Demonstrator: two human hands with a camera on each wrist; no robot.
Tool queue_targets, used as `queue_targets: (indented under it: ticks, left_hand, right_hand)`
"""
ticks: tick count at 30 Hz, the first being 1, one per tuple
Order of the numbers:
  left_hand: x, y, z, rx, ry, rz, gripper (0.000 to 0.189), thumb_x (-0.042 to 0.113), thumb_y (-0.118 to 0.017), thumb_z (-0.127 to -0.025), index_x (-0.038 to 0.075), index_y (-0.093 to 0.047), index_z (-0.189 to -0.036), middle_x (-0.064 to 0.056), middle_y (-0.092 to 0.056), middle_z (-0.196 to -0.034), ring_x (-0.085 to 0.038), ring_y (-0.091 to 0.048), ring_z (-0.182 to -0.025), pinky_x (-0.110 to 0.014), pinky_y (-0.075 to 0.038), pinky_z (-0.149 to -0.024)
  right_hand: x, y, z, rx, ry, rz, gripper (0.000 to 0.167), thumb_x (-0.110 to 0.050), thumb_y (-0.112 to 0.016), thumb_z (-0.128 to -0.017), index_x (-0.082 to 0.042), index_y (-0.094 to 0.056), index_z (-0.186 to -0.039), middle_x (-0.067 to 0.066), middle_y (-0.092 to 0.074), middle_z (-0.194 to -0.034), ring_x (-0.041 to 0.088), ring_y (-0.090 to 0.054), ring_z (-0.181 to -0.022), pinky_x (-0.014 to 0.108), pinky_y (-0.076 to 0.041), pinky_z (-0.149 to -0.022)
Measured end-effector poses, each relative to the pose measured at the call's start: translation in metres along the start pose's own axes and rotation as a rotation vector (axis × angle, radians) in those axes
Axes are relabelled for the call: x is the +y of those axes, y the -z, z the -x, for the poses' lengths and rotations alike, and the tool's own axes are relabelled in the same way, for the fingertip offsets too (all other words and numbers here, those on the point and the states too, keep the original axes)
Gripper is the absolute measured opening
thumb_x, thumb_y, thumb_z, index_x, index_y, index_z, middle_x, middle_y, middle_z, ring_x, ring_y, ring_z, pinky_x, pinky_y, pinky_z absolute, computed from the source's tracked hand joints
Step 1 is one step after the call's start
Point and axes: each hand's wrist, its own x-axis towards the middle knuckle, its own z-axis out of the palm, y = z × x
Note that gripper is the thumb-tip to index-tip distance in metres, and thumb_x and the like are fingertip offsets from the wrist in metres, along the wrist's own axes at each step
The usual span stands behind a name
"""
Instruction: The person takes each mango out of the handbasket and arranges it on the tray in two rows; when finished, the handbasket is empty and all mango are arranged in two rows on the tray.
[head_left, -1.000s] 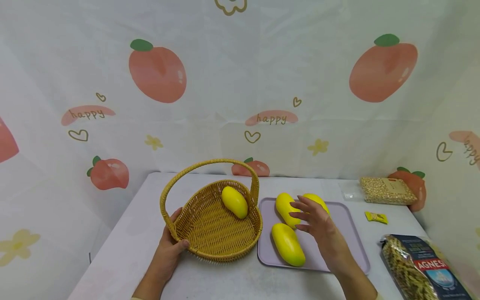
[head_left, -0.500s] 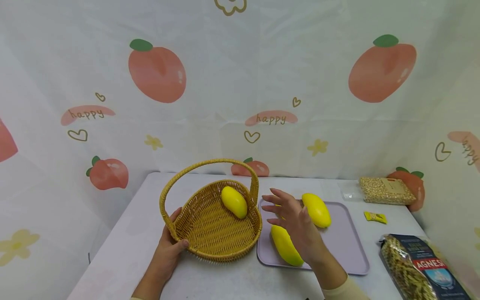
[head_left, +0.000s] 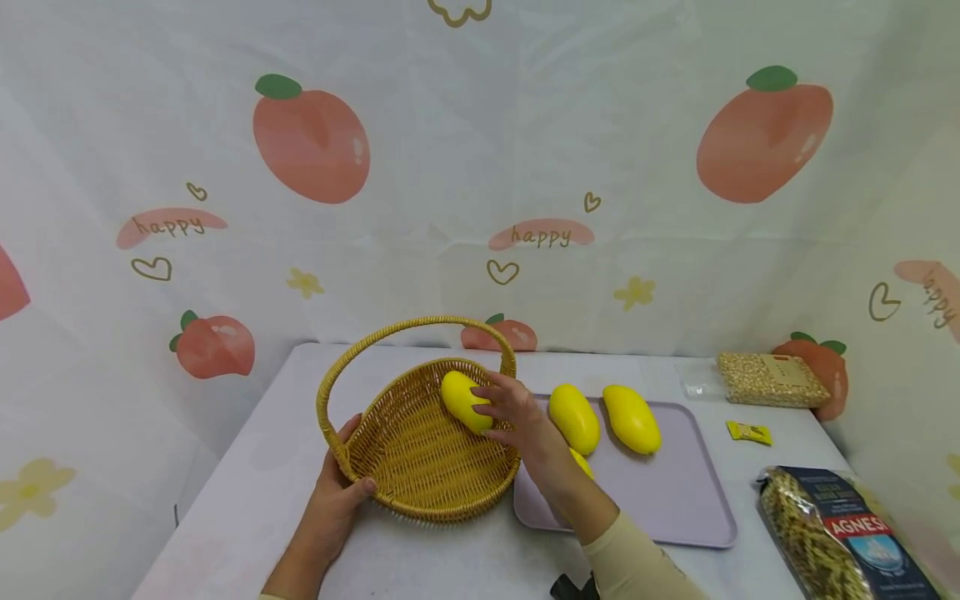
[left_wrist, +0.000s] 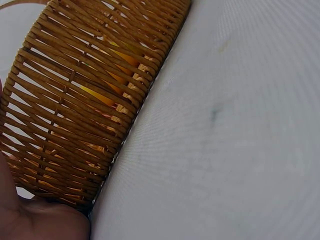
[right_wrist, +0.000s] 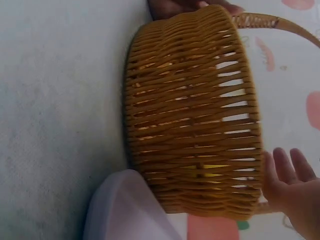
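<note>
My left hand (head_left: pixel 333 504) grips the left side of a wicker basket (head_left: pixel 420 475) with a tall arched handle, its thumb over the near rim. One yellow mango (head_left: pixel 459 398) lies inside the basket at the back right. Over the basket's right rim reaches my right hand (head_left: pixel 525 421), fingers extended and overlapping that mango in the head view. The right wrist view shows this right hand (right_wrist: pixel 292 192) at the rim with its fingers fairly straight. On a lilac tray (head_left: pixel 693 508) sit two mangoes in plain sight, while a third mango (head_left: pixel 581 462) is mostly hidden by my right forearm.
To the right of the tray lie a small yellow packet (head_left: pixel 748 433), a clear bag of pale grains (head_left: pixel 772 381) and a bag of pasta (head_left: pixel 847 533). A black object (head_left: pixel 573 587) shows at the front edge. Behind the table hangs a peach-print cloth (head_left: pixel 420 167).
My right hand has moved left from above the tray, past the mangoes, to over the basket's right rim. My left hand and the basket have stayed in place.
</note>
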Motion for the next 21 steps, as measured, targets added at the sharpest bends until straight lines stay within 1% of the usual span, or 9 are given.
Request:
queue_targets:
  ticks: [4,7,11,13,16,18,21]
  left_hand:
    - [-0.001,0.000,0.000,-0.006,0.000,0.010,0.090,0.017,-0.076,-0.105,0.026,-0.021,-0.175,-0.010,-0.019,-0.174,-0.023,-0.040,-0.149,-0.025,-0.044,-0.112]
    - [0.000,0.000,0.001,-0.007,-0.006,0.017,0.089,0.017,-0.076,-0.105,0.025,-0.021,-0.175,-0.010,-0.020,-0.174,-0.023,-0.041,-0.149,-0.025,-0.044,-0.112]
    - [0.000,0.000,0.001,-0.008,-0.018,0.020,0.090,0.017,-0.077,-0.105,0.024,-0.021,-0.175,-0.011,-0.021,-0.173,-0.023,-0.041,-0.149,-0.025,-0.044,-0.112]
    - [0.001,0.000,0.000,-0.005,-0.019,0.017,0.090,0.017,-0.077,-0.104,0.024,-0.022,-0.175,-0.011,-0.021,-0.173,-0.022,-0.041,-0.149,-0.025,-0.043,-0.112]
    - [0.001,-0.001,-0.001,-0.002,-0.005,0.014,0.090,0.015,-0.077,-0.104,0.025,-0.022,-0.175,-0.011,-0.020,-0.173,-0.023,-0.041,-0.148,-0.025,-0.043,-0.112]
    - [0.001,-0.001,-0.001,0.000,0.004,0.011,0.090,0.015,-0.077,-0.105,0.025,-0.021,-0.175,-0.010,-0.019,-0.174,-0.023,-0.041,-0.148,-0.025,-0.044,-0.112]
    - [0.001,-0.001,-0.001,-0.001,0.009,0.002,0.090,0.018,-0.076,-0.105,0.026,-0.021,-0.175,-0.010,-0.017,-0.175,-0.023,-0.040,-0.149,-0.025,-0.044,-0.112]
  right_hand:
    - [0.013,-0.004,-0.011,0.055,-0.064,0.039,0.080,-0.061,-0.028,-0.115,-0.004,-0.026,-0.170,0.024,-0.041,-0.163,0.045,-0.040,-0.148,0.065,-0.036,-0.116]
    - [0.021,-0.007,-0.019,0.091,-0.086,0.087,0.075,-0.057,-0.032,-0.116,-0.006,-0.026,-0.171,0.021,-0.041,-0.164,0.041,-0.040,-0.149,0.065,-0.034,-0.117]
    - [0.029,-0.013,-0.030,0.134,-0.081,0.162,0.072,-0.051,-0.047,-0.115,-0.009,-0.029,-0.171,0.020,-0.042,-0.164,0.039,-0.037,-0.151,0.061,-0.031,-0.121]
    - [0.033,-0.015,-0.033,0.150,-0.070,0.223,0.074,-0.050,-0.056,-0.112,-0.012,-0.032,-0.170,0.019,-0.043,-0.164,0.037,-0.037,-0.152,0.061,-0.031,-0.121]
    - [0.037,-0.019,-0.035,0.180,-0.071,0.354,0.078,-0.050,-0.068,-0.106,-0.017,-0.036,-0.170,0.016,-0.046,-0.164,0.032,-0.038,-0.152,0.062,-0.031,-0.121]
    - [0.038,-0.022,-0.036,0.188,-0.084,0.438,0.082,-0.051,-0.072,-0.104,-0.020,-0.037,-0.170,0.013,-0.045,-0.165,0.030,-0.039,-0.152,0.062,-0.031,-0.121]
    - [0.039,-0.025,-0.038,0.172,-0.123,0.568,0.085,-0.053,-0.075,-0.102,-0.018,-0.037,-0.170,0.009,-0.044,-0.167,0.027,-0.041,-0.151,0.058,-0.030,-0.123]
